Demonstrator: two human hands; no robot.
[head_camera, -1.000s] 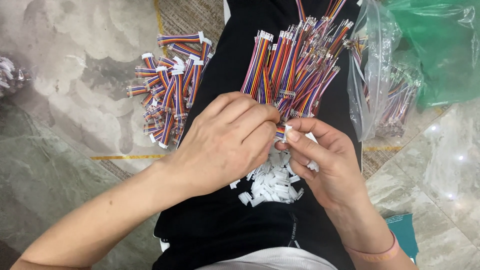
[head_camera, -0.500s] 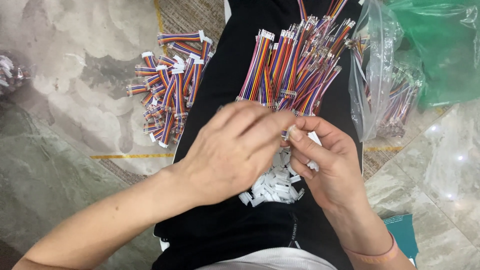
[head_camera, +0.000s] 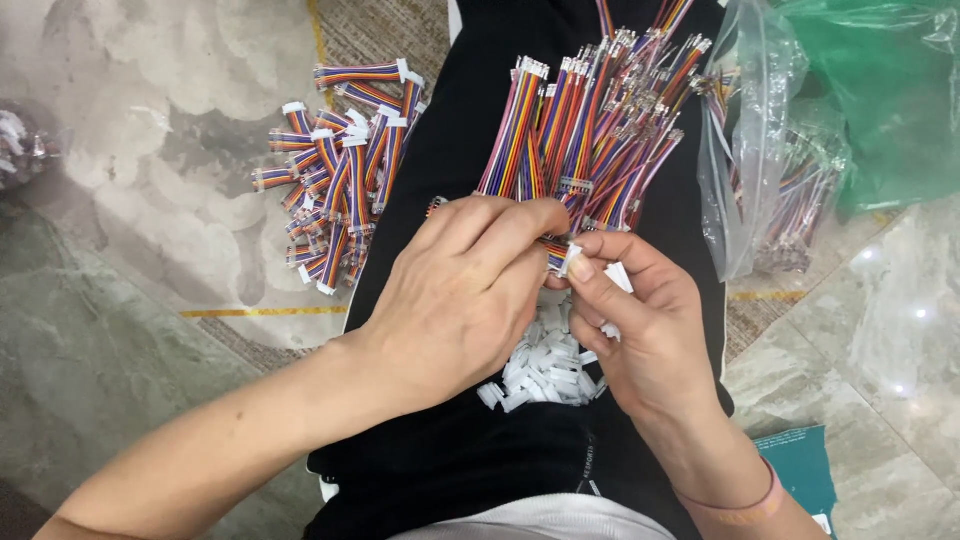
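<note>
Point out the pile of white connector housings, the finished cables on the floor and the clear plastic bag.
White connector housings (head_camera: 545, 370), head view: middle of the pile on the lap.
Finished cables (head_camera: 340, 170), head view: centre of the floor pile.
Clear plastic bag (head_camera: 790, 190), head view: its front wall.

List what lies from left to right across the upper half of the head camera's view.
Heap of short rainbow wires with white plugs on the floor → bundle of rainbow wires on the black cloth → clear plastic bag with more wires → green plastic bag.
</note>
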